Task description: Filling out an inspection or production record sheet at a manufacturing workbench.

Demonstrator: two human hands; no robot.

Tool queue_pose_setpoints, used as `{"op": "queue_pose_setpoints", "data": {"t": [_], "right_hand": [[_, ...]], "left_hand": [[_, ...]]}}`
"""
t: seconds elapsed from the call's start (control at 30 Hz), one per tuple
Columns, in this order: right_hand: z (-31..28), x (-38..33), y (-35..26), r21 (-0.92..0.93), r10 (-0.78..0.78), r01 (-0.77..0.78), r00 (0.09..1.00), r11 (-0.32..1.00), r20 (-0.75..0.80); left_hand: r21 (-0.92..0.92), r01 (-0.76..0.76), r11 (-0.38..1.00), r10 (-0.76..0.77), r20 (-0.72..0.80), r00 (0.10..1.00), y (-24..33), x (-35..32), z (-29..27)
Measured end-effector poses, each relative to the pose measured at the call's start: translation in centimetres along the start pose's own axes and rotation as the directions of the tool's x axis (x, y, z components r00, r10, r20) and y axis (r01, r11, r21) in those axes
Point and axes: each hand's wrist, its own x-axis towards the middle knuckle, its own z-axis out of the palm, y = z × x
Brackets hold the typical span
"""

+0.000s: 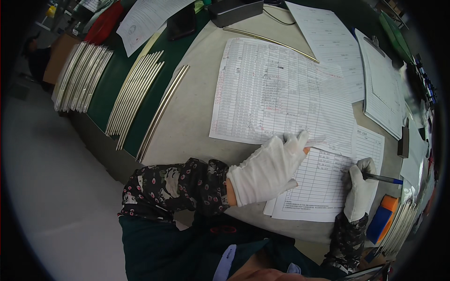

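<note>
My left hand (269, 171), in a white glove with bare fingertips showing, lies with fingers outstretched across the lower edge of a large printed table sheet (276, 93) and the form below it. That ruled form (309, 187) has a few handwritten rows near its top, and its upper part is covered by the large sheet. Gripped in my right hand (362, 189), also white-gloved, is a dark pen with a blue end (386, 179). The right hand rests on the form's right side; the pen's tip is hidden by the fingers.
Bundles of thin metal rods (136, 93) lie on the green left side, wrapped ones (83, 77) beyond. A single rod (272, 43) lies above the large sheet. A clipboard (382, 89), a blue-and-orange block (382, 219) and more rods (398, 229) are at right. A black phone (182, 22) lies at the back.
</note>
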Motion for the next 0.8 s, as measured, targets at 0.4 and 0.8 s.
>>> {"op": "queue_pose_setpoints", "data": {"t": [0.4,0.8], "right_hand": [[0.37,-0.09,0.15,-0.006,-0.015,0.015,1.0,1.0,-0.023],[0.33,-0.01,0.22,-0.01,-0.034,0.034,0.999,0.999,-0.014]], "left_hand": [[0.063,-0.008,0.998,0.004,0.061,0.998,0.1,0.11,-0.3],[0.075,-0.023,0.997,0.02,0.04,0.999,-0.06,0.2,-0.13]]}}
